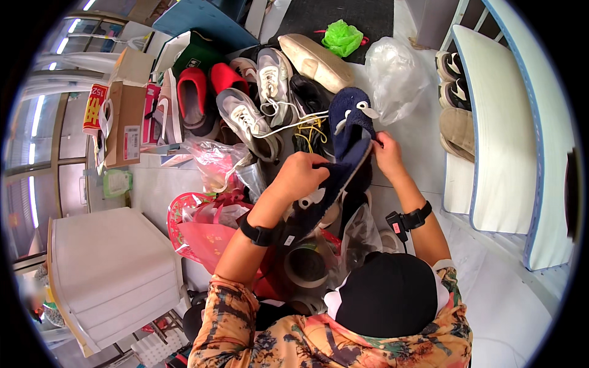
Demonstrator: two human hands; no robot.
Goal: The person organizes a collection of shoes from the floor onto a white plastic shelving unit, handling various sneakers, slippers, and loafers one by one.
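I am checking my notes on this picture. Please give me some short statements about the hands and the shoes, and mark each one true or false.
1. Both hands hold a dark blue slipper. True.
2. The left hand wears a glove. False: it is bare, with a black band at the wrist.
3. A green bag lies beyond the shoe pile. True.
4. The grey sneaker has no laces. False: it has white laces.
5. The right hand rests on the white bench. False: it grips the slipper's edge.
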